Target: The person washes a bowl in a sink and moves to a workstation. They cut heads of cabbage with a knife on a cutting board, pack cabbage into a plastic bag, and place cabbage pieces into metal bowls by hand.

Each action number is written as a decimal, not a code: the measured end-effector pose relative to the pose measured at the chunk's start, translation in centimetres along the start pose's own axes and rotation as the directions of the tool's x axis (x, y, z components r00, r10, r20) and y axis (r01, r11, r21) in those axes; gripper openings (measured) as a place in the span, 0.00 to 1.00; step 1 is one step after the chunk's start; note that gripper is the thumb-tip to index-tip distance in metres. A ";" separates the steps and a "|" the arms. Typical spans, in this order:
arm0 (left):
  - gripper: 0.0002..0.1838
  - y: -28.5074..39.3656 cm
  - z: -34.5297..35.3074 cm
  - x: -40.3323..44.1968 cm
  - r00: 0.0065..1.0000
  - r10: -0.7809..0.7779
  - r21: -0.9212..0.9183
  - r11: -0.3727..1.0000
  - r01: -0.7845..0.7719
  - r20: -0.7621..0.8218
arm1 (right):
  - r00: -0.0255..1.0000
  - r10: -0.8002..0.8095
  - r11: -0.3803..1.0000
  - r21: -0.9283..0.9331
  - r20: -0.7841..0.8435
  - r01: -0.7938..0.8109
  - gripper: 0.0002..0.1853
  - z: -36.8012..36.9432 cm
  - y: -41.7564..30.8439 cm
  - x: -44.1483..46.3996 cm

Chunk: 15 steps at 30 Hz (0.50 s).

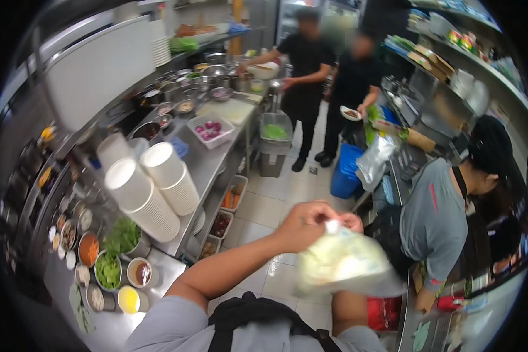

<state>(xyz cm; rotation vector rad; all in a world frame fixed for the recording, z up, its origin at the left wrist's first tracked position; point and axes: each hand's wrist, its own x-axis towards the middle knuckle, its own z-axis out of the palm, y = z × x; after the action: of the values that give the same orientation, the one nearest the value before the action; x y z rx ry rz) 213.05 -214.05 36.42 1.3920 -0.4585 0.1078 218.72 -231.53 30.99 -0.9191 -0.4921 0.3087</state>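
Observation:
In front of my chest, both hands are at the gathered top of a clear plastic bag point(343, 264) with pale yellowish-white contents. My left hand point(304, 224) has its fingers closed on the bunched neck of the bag. My right hand point(351, 222) is partly behind that neck, its fingers curled in and pinching it too. The bag hangs tilted to the right and is smeared by motion, so I cannot make out what is inside. Whether the neck is knotted does not show.
Tall stacks of white tubs point(144, 199) stand on the steel counter point(217, 132) at left, near bowls of greens and sauces. A co-worker in grey point(434, 217) bends over the right-hand counter. Two people in black point(311, 64) stand in the aisle ahead, near a blue bin point(347, 170).

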 end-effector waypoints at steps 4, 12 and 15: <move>0.03 -1.2 -4.9 -1.1 0.984 -0.170 0.303 0.936 0.177 -0.050 | 0.960 0.122 0.547 -0.824 0.253 0.148 0.06 1.8 -3.2 4.0; 0.14 -14.3 -13.7 1.2 0.698 -0.380 -0.251 0.925 0.285 -0.607 | 0.956 -0.178 0.413 -0.864 0.232 0.286 0.16 4.4 9.8 11.3; 0.11 -17.9 -16.5 1.3 0.573 -0.458 -0.370 0.888 0.271 -0.680 | 0.937 -0.221 0.473 -0.810 0.271 0.346 0.16 1.4 16.2 13.9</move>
<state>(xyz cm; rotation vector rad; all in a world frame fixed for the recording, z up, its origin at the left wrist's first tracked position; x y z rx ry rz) 224.40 -201.78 18.63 1.0596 0.5295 0.2728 228.99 -214.98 22.22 -1.7716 -0.9535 -0.2431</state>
